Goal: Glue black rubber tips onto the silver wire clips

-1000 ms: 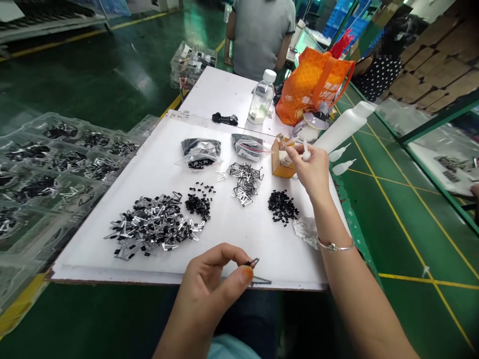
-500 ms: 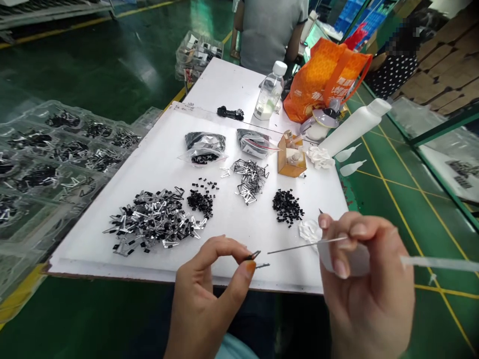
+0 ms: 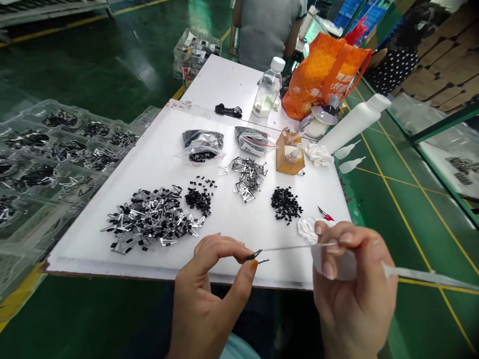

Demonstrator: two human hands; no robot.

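Note:
My left hand [image 3: 209, 299] pinches a small metal clip [image 3: 256, 256] between thumb and forefinger, just in front of the white board's [image 3: 157, 164] near edge. My right hand [image 3: 352, 294] grips a translucent needle-tipped applicator [image 3: 337, 254], its thin needle tip touching the clip. On the board lie a big heap of metal and black parts [image 3: 149, 223], a smaller pile of metal clips [image 3: 247, 178] and two piles of small black pieces [image 3: 285, 204].
Farther back stand two zip bags [image 3: 202, 145], a small brown box with vials [image 3: 289, 154], crumpled tissues [image 3: 319, 154], a water bottle [image 3: 268, 94], an orange bag [image 3: 322, 75] and a white bottle [image 3: 354, 124]. Clear trays of parts [image 3: 48, 159] are left. A person [image 3: 265, 30] stands behind.
My right hand came back from the brown box holding the applicator and brought its needle to the clip. The left hand stayed nearly still.

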